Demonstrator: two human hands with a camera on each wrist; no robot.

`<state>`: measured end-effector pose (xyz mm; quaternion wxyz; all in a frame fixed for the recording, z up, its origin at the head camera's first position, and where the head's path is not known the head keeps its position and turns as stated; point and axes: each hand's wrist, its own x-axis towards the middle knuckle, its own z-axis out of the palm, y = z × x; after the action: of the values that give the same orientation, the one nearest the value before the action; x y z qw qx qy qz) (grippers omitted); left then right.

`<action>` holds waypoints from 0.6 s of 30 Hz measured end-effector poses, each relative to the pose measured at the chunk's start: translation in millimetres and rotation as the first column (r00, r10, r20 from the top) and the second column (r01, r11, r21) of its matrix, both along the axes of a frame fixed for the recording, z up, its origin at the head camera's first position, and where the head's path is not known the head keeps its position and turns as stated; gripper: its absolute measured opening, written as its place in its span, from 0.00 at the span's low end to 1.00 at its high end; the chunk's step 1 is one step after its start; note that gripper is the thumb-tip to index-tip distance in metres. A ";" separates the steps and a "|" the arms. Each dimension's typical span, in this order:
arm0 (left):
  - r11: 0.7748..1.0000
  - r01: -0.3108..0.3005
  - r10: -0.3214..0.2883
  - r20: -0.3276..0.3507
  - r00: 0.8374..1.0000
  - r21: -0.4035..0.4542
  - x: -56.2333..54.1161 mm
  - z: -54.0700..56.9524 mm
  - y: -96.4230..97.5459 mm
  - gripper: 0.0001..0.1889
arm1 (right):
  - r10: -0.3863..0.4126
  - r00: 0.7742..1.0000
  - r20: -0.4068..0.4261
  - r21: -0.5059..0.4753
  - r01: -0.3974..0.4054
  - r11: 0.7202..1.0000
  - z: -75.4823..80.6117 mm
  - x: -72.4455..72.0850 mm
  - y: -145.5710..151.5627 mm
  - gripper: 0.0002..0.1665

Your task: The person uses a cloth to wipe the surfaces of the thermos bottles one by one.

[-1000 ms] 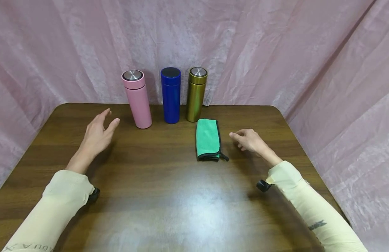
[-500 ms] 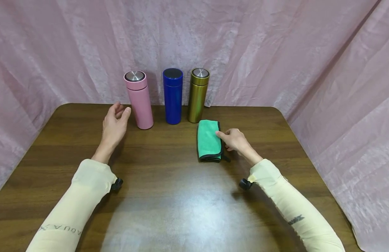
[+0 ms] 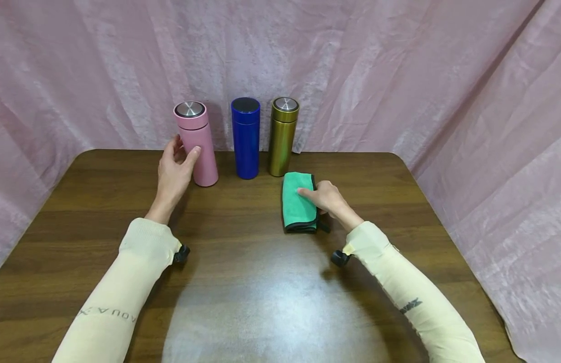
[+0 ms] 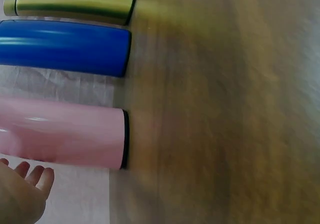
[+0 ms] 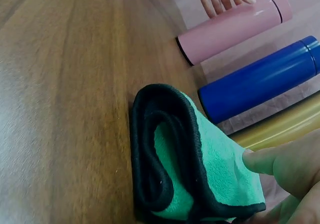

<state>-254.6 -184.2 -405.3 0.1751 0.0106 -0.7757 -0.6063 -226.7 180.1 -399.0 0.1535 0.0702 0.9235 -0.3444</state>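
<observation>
A pink thermos bottle stands upright at the back left. My left hand is at its left side, thumb overlapping the bottle's front; in the left wrist view the fingers look loosely extended, not wrapped round it. Contact there is hard to tell. A folded green cloth with black edging lies on the table. My right hand pinches its right edge, the thumb pressing on top and the other fingers low at the side, partly hidden.
A blue thermos bottle and a gold thermos bottle stand upright right of the pink one, the gold just behind the cloth. Pink curtains hang behind and right of the wooden table.
My left hand has moved right and up to the pink bottle. My right hand has moved left from beside the cloth onto its edge. Bottles and cloth stay in place.
</observation>
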 end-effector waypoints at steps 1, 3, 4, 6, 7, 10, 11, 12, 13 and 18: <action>1.000 -0.004 0.004 -0.009 1.000 -0.004 -1.5 1.1 0.8 0.37 | -0.004 1.000 0.005 0.006 0.004 1.000 0.1 -1.4 -2.4 0.28; 1.000 -0.014 0.014 -0.024 1.000 -0.010 -3.5 4.1 2.4 0.36 | -0.006 1.000 0.009 0.024 0.005 1.000 0.0 -3.7 -6.6 0.28; 1.000 -0.018 0.018 -0.033 0.999 -0.011 -4.6 5.7 3.3 0.36 | -0.005 1.000 0.009 0.035 0.005 0.999 -0.6 -4.8 -8.3 0.29; 1.000 -0.028 0.028 -0.053 0.998 -0.011 -7.8 8.1 5.0 0.34 | 0.000 1.000 0.008 0.048 0.000 0.999 -1.3 -6.2 -10.2 0.30; 0.999 -0.033 0.033 -0.060 0.998 -0.013 -9.3 9.6 5.7 0.34 | 0.003 1.000 0.006 0.059 -0.003 0.998 -1.6 -6.7 -10.8 0.32; 0.999 -0.034 0.032 -0.066 0.997 -0.026 -12.4 14.1 7.0 0.34 | 0.004 1.000 0.007 0.059 -0.004 0.998 -3.3 -7.4 -11.0 0.35; 0.999 -0.033 0.031 -0.063 0.998 -0.032 -12.9 15.5 7.3 0.35 | -0.001 1.000 0.012 0.037 0.001 0.999 -4.2 -7.7 -10.8 0.36; 0.999 -0.032 0.030 -0.057 0.998 -0.036 -13.4 16.7 7.4 0.36 | -0.009 1.000 0.020 0.014 0.009 1.000 -5.1 -8.0 -10.5 0.37; 0.999 -0.032 0.030 -0.051 0.998 -0.043 -13.7 17.6 7.5 0.36 | -0.017 0.999 0.034 -0.006 0.017 1.000 -5.7 -8.2 -10.1 0.37; 0.997 -0.042 0.041 -0.030 0.999 -0.066 -17.1 20.3 7.9 0.37 | -0.059 0.993 0.102 -0.127 0.072 0.989 -6.8 -7.8 -8.9 0.40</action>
<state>-271.7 -176.3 -385.0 0.1990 0.0122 -0.7924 -0.5765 -234.5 171.2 -405.8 0.1915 0.1073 0.8874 -0.4053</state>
